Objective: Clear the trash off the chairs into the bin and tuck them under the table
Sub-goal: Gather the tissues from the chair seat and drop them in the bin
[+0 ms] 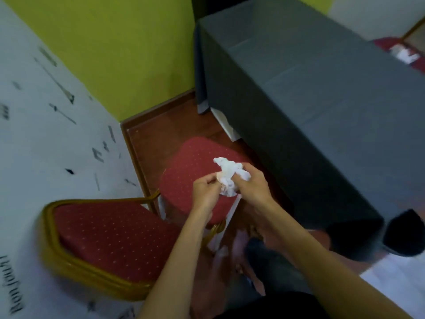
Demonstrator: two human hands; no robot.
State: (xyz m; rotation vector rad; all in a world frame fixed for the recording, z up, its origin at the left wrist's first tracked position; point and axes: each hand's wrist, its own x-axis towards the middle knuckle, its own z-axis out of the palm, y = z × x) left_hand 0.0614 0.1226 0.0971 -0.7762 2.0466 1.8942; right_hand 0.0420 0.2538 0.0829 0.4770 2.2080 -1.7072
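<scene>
— Which step do I have in hand now?

— The collecting step, I judge. My left hand (205,191) and my right hand (251,184) are both closed around one crumpled white tissue (227,177). The fingers of each hand pinch it from its own side, so the grip is narrow and holds the paper; neither hand is free. The wad is in the air, above the front edge of the seat of the red chair (197,166), and does not touch the cushion.

— Is the seat clean then?

— The part of the cushion that I see has nothing on it. The hands cover a small part near the front edge, so there I cannot tell.

— And the other trash?

— A second red chair (397,46) shows beyond the far edge of the grey table (310,93), at the upper right. Something white (406,55) lies on its seat; it is blurred, probably more paper.

— Where is the bin?

— I do not see any bin in this view. The next move calls for pressing the wad into one hand, turning to find the bin, and dropping it there.

— And the chair?

— It stands out from the table, its seat near the table's near corner. It is not yet tucked under; a free hand is needed for that.
</scene>
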